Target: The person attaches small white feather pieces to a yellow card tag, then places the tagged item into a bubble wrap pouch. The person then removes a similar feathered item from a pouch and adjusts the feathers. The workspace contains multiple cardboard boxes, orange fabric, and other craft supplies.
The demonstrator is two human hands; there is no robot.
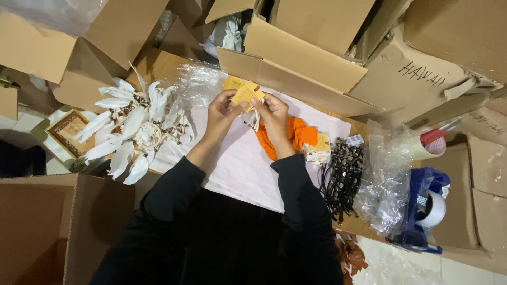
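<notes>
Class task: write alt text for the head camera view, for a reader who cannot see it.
Seen from above, a person's left hand and right hand together hold small yellow paper tags over a white sheet on a worktable. White feather ornaments lie to the left, orange cloth, black beaded cords and tape rolls to the right, with cardboard boxes all around.

Single view only, head-worn camera. Looks steeply down over wearer's chest and dark sleeves onto bench (296,119). Close range: left hand (221,112) and right hand (274,113) meet just above frame centre, forearms rising from bottom edge. Cardboard boxes (311,47) crowd top and sides of frame. No second view, so no shared area.
</notes>
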